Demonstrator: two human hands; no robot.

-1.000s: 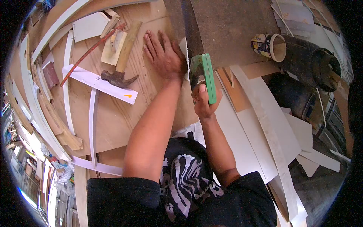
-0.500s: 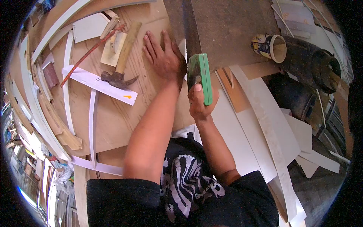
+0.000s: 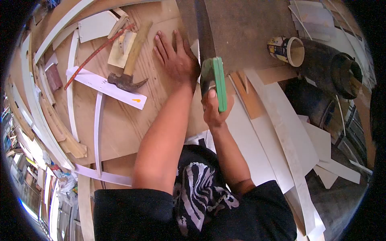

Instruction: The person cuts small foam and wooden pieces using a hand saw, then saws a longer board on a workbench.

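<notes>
My left hand (image 3: 177,60) lies flat with its fingers spread on the plywood board (image 3: 120,132), just left of the saw blade. In my right hand (image 3: 216,108) is the green handle of a handsaw (image 3: 219,84), its fingers wrapped round the grip. The dark blade (image 3: 206,32) points away from me along the board's right side. A claw hammer (image 3: 130,68) with a wooden handle rests left of my left hand, beside a small wood block (image 3: 120,56). Its head lies over a white strip (image 3: 104,86) with an orange mark.
A thin red rod (image 3: 90,58) and curved white strips (image 3: 98,132) lie at the left. At the right are a paint bucket (image 3: 296,52) on its side, a black cylindrical object (image 3: 325,60) and pale sheets (image 3: 249,140) below.
The saw and my right hand have shifted slightly over these frames, first left and then a little right. My left hand stays almost in place on the board.
</notes>
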